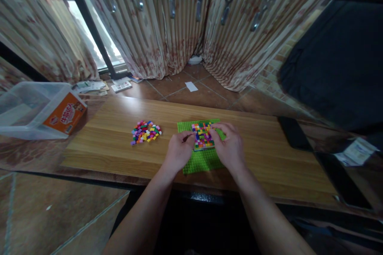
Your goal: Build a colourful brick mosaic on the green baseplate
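A green studded baseplate (203, 162) lies on the wooden board in front of me. Over its upper part sits a square block of small multicoloured building bricks (204, 136), with a pale edge along its near side. My left hand (180, 148) is at the block's left edge, fingers curled and thumb and forefinger tips against it. On the opposite side, my right hand (229, 143) has its thumb and forefinger on the block's right edge and far right corner. Both hands are closed on the block; their other fingers are partly hidden. Left of them lies a pile of loose coloured bricks (146, 132).
The wooden board (113, 143) spans the low table. A clear plastic bin (30, 107) with an orange label stands at the left. Dark flat objects, one like a phone (295, 132), and a crumpled packet (356, 151) lie right. Curtains (167, 36) hang beyond.
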A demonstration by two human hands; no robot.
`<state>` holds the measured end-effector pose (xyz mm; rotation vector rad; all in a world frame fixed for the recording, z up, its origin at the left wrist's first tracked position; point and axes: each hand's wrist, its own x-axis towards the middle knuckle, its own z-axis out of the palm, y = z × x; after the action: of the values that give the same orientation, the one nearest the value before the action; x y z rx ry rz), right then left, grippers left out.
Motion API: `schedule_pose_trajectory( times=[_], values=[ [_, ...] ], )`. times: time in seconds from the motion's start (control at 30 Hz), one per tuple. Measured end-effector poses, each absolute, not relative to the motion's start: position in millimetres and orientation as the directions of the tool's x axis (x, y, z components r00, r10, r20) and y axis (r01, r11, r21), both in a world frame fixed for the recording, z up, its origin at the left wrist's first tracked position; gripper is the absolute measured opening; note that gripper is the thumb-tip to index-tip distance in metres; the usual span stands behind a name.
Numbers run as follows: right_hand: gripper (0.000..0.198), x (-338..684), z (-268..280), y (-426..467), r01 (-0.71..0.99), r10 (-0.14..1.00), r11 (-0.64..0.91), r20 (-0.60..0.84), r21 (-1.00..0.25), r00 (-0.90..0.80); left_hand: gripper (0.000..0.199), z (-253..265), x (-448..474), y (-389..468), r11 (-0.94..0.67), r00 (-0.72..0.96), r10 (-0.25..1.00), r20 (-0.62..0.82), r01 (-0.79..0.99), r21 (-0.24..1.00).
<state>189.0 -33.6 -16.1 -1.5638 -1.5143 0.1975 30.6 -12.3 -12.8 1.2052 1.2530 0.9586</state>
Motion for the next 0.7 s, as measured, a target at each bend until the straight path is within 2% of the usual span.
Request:
schedule_pose_trajectory(
  times=[0.1, 0.23, 0.53, 0.7],
  values=[
    [0.034, 185.2, -23.2, -30.4, 0.706, 0.864, 0.107, 0.417, -0.700, 0.282, 0.016, -4.3, 31.3, -13.0, 0.296, 0.075, 0.955, -0.288, -0.117, 0.948],
    [0.049, 176.9, -34.3, -24.6, 0.710, 0.885, 0.020, 0.342, -0.704, 0.315, 0.019, 5.8, 28.3, -13.6, 0.429, 0.090, 0.900, -0.426, -0.355, 0.831],
    [0.055, 171.5, -41.9, -18.1, 0.608, 0.894, -0.029, 0.251, -0.794, 0.371, 0.015, 7.5, 24.1, -14.1, 0.440, 0.141, 0.894, -0.426, -0.462, 0.770],
    [0.055, 173.5, -49.8, -18.1, 0.606, 0.894, 0.021, 0.286, -0.795, 0.344, 0.011, 8.7, 22.4, -11.3, 0.500, 0.212, 0.853, -0.478, -0.597, 0.628]
  ],
)
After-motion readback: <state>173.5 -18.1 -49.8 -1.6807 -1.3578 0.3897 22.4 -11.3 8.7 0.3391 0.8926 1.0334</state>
